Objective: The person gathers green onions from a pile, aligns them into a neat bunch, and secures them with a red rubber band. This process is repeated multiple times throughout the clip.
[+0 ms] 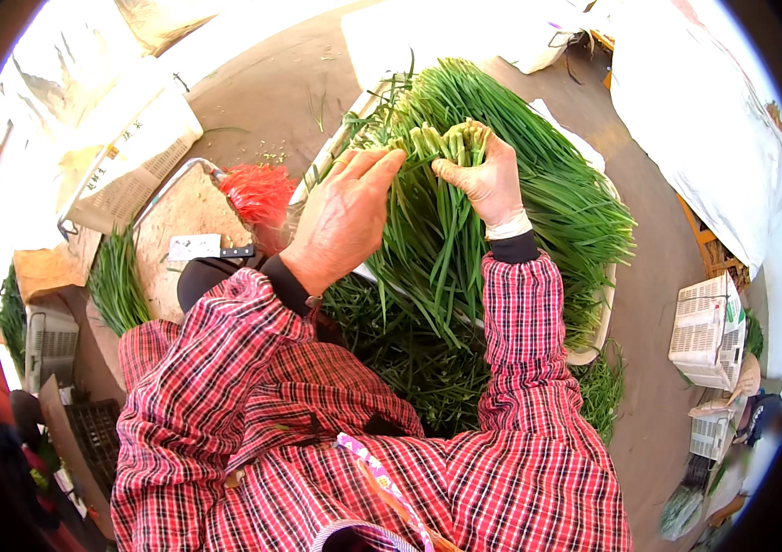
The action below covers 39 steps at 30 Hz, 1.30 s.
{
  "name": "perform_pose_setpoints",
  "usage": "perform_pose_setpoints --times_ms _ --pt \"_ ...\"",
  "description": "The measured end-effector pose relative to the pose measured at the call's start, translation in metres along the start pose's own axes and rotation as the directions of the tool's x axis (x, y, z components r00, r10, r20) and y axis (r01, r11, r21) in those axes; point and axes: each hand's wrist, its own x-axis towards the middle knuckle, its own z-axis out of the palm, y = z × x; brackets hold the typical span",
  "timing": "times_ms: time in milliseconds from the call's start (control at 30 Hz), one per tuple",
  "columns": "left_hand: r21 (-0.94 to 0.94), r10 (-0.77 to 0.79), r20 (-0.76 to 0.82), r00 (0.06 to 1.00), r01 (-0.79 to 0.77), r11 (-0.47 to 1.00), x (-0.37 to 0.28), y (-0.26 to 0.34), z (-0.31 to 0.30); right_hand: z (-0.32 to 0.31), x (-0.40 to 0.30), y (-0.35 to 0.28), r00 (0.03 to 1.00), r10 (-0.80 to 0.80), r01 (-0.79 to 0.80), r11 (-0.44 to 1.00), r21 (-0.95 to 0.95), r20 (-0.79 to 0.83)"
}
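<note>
My right hand (491,183), in what looks like a thin pale glove, grips a bunch of garlic chives (449,200). Its pale cut ends point up and away from me, while the green leaves hang down toward my lap. Beside it, my left hand (349,207) reaches in with fingers straight and close together. Those fingertips are next to the stems; the thumb is hidden, so any pinch cannot be seen. Beneath both hands, a large heap of garlic chives (535,145) fills a pale plastic crate (601,345).
Left of me, a cleaver (201,247) lies on a worn board (177,207), near red plastic twine (260,193) and more chives (115,283). White crates (139,165) stand far left and right (704,334). Loose leaves (425,372) lie below the crate. A person (766,417) is at far right.
</note>
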Motion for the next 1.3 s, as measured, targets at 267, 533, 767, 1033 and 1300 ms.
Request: perform_pose_setpoints --times_ms 267,533,767,1033,1300 --pt "0.113 -0.219 0.067 0.974 0.210 0.971 0.004 -0.009 0.015 0.012 -0.003 -0.001 0.994 0.016 -0.030 0.991 0.128 0.109" --pt "0.100 -0.207 0.067 0.976 0.200 0.975 0.001 -0.026 0.024 0.047 -0.004 -0.002 0.994 -0.020 0.042 0.977 -0.209 0.103" --pt "0.497 -0.245 0.224 0.943 0.106 0.861 -0.043 -0.069 0.061 -0.021 -0.008 -0.044 1.000 -0.030 0.029 0.994 0.109 0.003" --pt "0.477 -0.172 0.183 0.968 0.066 0.877 -0.042 -0.066 0.064 -0.203 -0.032 -0.208 0.900 -0.235 0.344 0.900 0.266 -0.368" --pt "0.533 -0.190 0.141 0.972 0.088 0.842 -0.025 -0.044 0.025 -0.045 0.054 -0.247 0.223 -0.961 0.872 0.271 -0.408 -0.163"
